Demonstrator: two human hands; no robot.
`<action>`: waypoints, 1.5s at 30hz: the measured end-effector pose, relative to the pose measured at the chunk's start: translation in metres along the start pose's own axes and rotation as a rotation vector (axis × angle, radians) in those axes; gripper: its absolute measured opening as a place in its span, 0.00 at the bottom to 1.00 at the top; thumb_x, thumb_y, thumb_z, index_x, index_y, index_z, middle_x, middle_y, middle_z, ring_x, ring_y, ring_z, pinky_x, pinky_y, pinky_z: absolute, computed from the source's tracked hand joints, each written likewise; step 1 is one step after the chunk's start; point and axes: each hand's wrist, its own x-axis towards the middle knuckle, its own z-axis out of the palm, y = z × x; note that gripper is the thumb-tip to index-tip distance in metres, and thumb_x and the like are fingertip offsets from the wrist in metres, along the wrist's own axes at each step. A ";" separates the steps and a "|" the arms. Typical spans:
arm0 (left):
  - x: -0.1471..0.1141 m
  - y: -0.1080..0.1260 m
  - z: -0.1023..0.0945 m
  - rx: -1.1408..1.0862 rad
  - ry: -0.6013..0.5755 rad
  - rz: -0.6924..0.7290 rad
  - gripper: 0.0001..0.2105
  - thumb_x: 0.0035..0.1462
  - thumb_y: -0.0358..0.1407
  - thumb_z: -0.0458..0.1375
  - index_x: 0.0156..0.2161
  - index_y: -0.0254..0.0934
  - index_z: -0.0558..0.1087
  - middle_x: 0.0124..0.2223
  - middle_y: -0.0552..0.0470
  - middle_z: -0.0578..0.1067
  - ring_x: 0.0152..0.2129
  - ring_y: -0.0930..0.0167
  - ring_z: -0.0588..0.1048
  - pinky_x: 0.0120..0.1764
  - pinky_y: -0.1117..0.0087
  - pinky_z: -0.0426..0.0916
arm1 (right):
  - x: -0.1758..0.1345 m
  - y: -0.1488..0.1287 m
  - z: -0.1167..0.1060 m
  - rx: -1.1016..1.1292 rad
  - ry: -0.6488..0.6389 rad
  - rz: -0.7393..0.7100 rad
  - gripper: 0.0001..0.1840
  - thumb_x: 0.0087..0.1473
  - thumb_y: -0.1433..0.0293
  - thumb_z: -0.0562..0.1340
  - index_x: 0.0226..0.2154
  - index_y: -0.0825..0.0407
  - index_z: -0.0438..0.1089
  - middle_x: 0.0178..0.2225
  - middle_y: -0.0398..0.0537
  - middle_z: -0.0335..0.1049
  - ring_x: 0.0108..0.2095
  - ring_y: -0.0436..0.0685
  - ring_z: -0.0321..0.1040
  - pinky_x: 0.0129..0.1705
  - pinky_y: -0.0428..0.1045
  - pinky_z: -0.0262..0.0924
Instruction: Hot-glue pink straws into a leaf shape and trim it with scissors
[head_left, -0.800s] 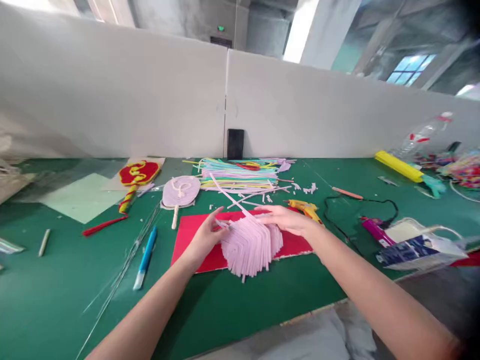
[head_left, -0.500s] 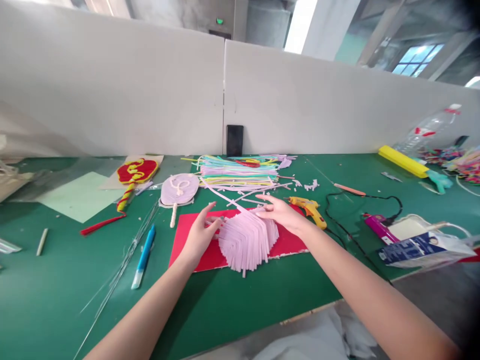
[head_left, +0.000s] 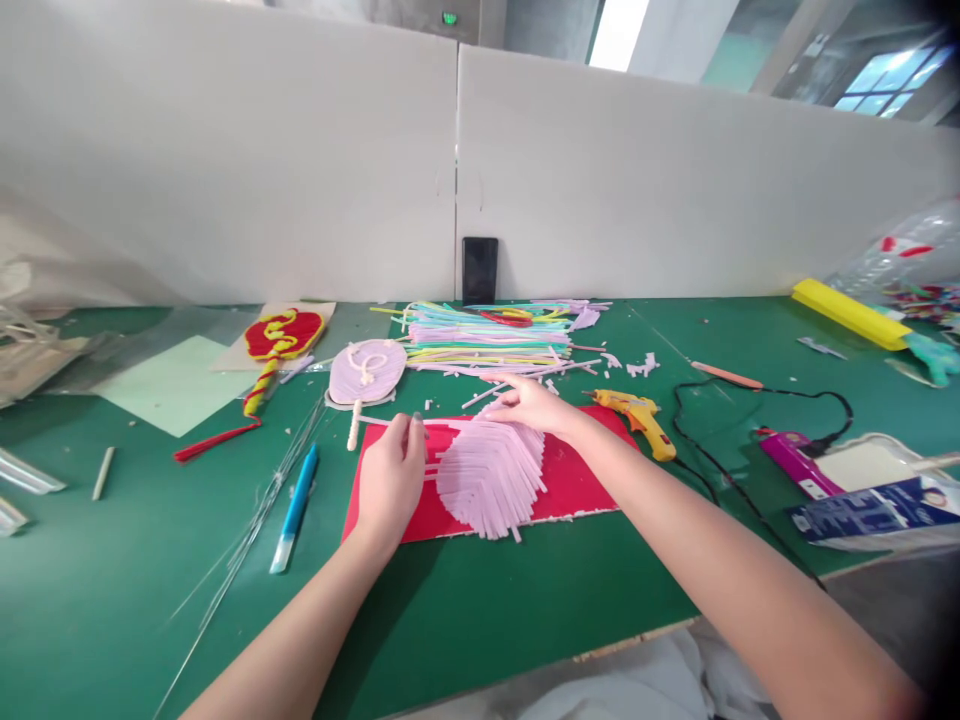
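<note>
A leaf-shaped piece of folded lilac pipe cleaners (head_left: pixel 491 475) lies on a red board (head_left: pixel 585 475). One lilac pipe cleaner (head_left: pixel 446 424) runs leftward from the top of this piece. My left hand (head_left: pixel 394 475) is closed, pinching that strand over the board's left part. My right hand (head_left: pixel 532 405) rests at the top of the folded piece, its fingertips pressed on the strand near the bend and its index finger stretched out to the left. What lies under the right fingertips is partly hidden.
Loose pastel pipe cleaners (head_left: pixel 487 340) lie behind the board, before a black phone (head_left: pixel 480 270). A yellow glue gun (head_left: pixel 637 420) sits on the right, its cord trailing. Leftward are a lilac fan (head_left: pixel 367 372), a red-yellow fan (head_left: pixel 281 335), a blue pen (head_left: pixel 296 510) and thin wires (head_left: pixel 247 535).
The loose strand swung from pointing up-left to lying nearly level towards the left. My left hand moved from open fingers beside the piece to a pinch on the strand. The view shifted slightly.
</note>
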 end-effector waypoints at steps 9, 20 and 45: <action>-0.003 -0.001 0.007 0.157 -0.071 0.258 0.07 0.61 0.37 0.51 0.35 0.40 0.70 0.35 0.52 0.75 0.34 0.67 0.73 0.37 0.69 0.63 | 0.014 0.002 0.008 -0.124 0.081 -0.146 0.28 0.43 0.76 0.69 0.49 0.49 0.68 0.38 0.47 0.77 0.38 0.52 0.73 0.41 0.48 0.64; 0.002 -0.005 0.002 0.216 -0.028 0.299 0.07 0.62 0.34 0.52 0.37 0.39 0.73 0.37 0.52 0.75 0.34 0.68 0.74 0.38 0.69 0.66 | -0.034 0.010 0.004 -0.297 0.340 -0.303 0.10 0.53 0.62 0.62 0.26 0.50 0.73 0.26 0.43 0.73 0.30 0.53 0.69 0.34 0.48 0.61; 0.019 -0.015 0.001 0.660 -0.119 0.626 0.10 0.64 0.32 0.51 0.37 0.38 0.74 0.38 0.49 0.75 0.33 0.67 0.70 0.38 0.65 0.64 | -0.035 0.042 0.040 -0.557 0.405 -0.542 0.09 0.58 0.72 0.60 0.35 0.48 0.76 0.31 0.47 0.70 0.36 0.55 0.69 0.40 0.50 0.67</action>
